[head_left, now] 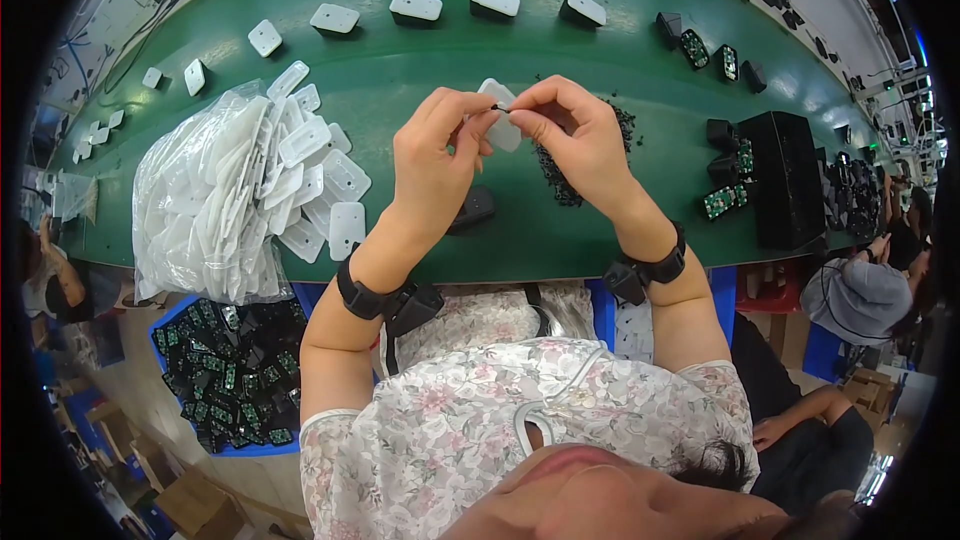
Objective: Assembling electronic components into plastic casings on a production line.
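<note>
Above the middle of the green table, my left hand and my right hand meet with their fingertips pinched together. Between them is a small black part, too small to tell its kind. Just behind the fingers shows a white plastic plate, partly covered by my hands; I cannot tell whether it is held or lying down. A scattered pile of tiny black parts lies beneath my right hand. Near my left wrist, a black housing rests on the table, partly hidden by that arm.
Left of me, white plates spill from a clear plastic bag. A blue bin below holds black housings with green circuit boards. White-topped black housings stand along the far side. At right sits a black box beside circuit boards; other people sit nearby.
</note>
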Demonstrator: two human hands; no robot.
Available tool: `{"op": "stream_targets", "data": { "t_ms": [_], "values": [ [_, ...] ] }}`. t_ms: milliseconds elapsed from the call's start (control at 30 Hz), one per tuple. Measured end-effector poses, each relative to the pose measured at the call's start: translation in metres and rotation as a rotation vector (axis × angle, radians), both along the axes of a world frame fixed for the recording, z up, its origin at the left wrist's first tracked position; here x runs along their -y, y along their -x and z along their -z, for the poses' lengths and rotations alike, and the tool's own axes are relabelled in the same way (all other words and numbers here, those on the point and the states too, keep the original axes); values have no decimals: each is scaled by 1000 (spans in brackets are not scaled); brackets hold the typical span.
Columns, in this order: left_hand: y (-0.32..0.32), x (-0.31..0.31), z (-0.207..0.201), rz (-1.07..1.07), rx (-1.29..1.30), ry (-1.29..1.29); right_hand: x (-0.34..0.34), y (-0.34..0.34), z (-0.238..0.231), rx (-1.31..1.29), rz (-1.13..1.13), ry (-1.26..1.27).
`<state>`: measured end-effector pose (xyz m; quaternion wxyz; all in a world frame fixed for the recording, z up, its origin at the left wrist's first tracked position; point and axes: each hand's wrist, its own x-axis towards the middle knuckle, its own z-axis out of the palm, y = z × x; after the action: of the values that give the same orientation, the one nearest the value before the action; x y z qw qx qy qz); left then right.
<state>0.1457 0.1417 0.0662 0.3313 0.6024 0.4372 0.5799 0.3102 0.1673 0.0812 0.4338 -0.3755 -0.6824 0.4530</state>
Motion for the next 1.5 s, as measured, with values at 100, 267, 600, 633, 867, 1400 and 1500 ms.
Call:
{"op": "stream_targets", "data": {
  "t_ms": [100,267,600,633,867,1400,1500],
  "values": [
    [-3,-1,8,46,6,6,4,0,1,139,88,-249],
    [-18,-2,10,100,367,160,7,-1,9,164,174,-283],
    [-16,-3,22,203,411,154,8,2,20,17,232,22],
    [-17,-2,22,204,413,157,8,3,21,19,233,25],
    [-10,-7,28,162,373,154,10,13,26,114,256,-130],
    [3,13,27,190,201,206,1,-8,25,-27,-76,311],
    [10,17,31,212,295,270,2,0,27,-28,-88,284]
  ]
}}
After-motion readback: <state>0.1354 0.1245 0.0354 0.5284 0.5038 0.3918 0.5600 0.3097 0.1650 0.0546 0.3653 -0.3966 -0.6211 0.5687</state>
